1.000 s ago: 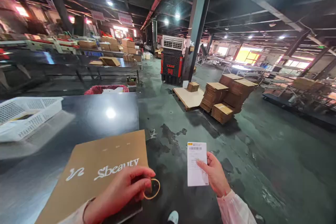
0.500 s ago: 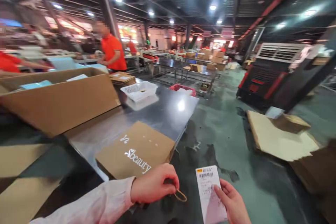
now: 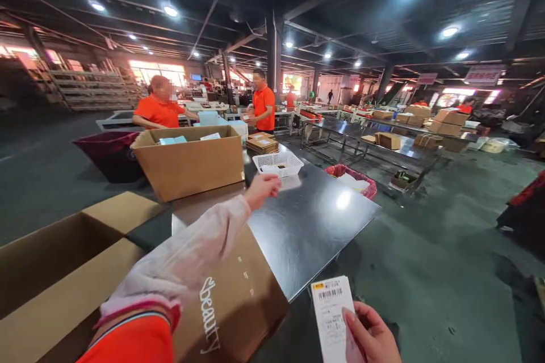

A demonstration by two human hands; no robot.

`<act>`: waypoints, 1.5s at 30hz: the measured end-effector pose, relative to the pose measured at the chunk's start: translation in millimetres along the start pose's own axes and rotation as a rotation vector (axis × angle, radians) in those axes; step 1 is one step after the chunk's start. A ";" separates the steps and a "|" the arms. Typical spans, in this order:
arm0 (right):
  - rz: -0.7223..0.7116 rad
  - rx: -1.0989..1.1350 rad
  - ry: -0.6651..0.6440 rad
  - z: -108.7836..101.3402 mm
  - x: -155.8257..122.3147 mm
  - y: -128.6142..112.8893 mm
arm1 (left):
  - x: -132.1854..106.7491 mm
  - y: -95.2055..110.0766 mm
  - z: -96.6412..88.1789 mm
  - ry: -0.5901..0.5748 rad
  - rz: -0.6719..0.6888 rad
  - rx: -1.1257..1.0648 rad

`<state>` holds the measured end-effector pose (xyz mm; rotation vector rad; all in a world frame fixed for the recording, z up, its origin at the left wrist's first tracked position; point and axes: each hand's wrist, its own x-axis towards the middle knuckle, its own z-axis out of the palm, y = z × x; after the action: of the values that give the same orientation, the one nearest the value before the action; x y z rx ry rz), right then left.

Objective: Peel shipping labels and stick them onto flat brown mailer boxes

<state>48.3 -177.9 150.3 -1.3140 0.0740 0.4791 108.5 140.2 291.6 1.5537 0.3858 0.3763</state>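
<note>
My left hand is stretched out over the metal table, just in front of a white perforated plastic basket. Its fingers are pinched together, and what they hold, if anything, is too small to make out. A few small dark items lie in the basket. My right hand grips a stack of printed shipping labels with a barcode on top, thumb across the front. Beneath my left forearm lies a closed brown cardboard box with white "beauty" lettering.
A large open carton with light-blue packets stands on the metal table. Another open carton is at left. Flat cardboard is stacked behind the basket. A red-lined bin stands beyond the table. Two co-workers in orange shirts work farther back.
My left hand has gone from above the box's near edge, where it held a rubber band, forward to the basket. The view has turned left. My right hand still grips the labels.
</note>
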 end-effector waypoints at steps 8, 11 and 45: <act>-0.051 -0.192 -0.200 -17.8 52.5 -18.2 | -132.7 -98.4 83.3 -0.497 -0.111 0.193; 0.049 -0.220 -0.414 -25.0 58.6 -15.8 | -169.1 -114.3 92.9 -0.273 -0.060 0.149; -1.046 -0.890 -1.428 94.1 26.7 -15.7 | -293.5 -145.7 50.7 0.357 0.043 0.277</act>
<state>58.1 -84.2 181.2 -1.3225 -2.0925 0.4235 -128.9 -39.3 145.6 1.7675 0.7060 0.6598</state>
